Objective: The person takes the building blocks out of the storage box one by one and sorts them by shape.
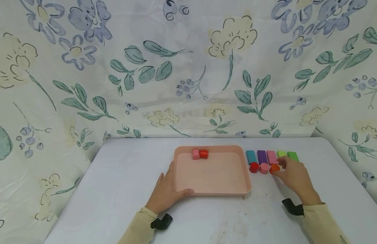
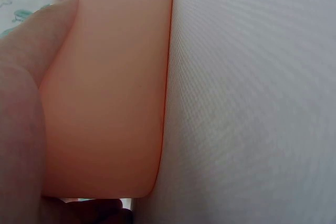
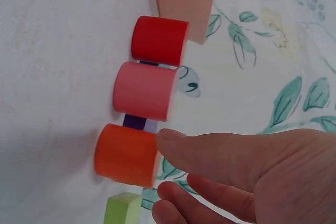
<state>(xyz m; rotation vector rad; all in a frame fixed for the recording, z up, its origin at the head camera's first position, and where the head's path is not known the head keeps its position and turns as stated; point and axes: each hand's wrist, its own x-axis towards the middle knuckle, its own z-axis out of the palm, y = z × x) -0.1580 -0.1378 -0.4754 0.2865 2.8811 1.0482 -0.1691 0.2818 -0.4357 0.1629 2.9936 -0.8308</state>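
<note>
My left hand (image 1: 167,189) holds the near left corner of a shallow peach tray (image 1: 212,194), its thumb over the front rim and its fingers along the left side. In the left wrist view the thumb lies at the upper edge of the tray wall (image 2: 110,103). My right hand (image 1: 295,176) is at an orange cylinder block (image 3: 126,156), with the thumb tip at the edge of its top and the other fingers spread apart from the thumb. Beside it stand a pink cylinder (image 1: 263,168) and a red cylinder (image 1: 253,167).
Inside the tray, a pink cylinder (image 1: 195,154) and a red cylinder (image 1: 204,154) lie by the back wall. Behind the standing cylinders is a row of blue (image 1: 251,157), purple (image 1: 262,157), pink (image 1: 271,157), yellow-green (image 1: 281,154) and green (image 1: 293,156) blocks. Floral cloth hangs behind the white table.
</note>
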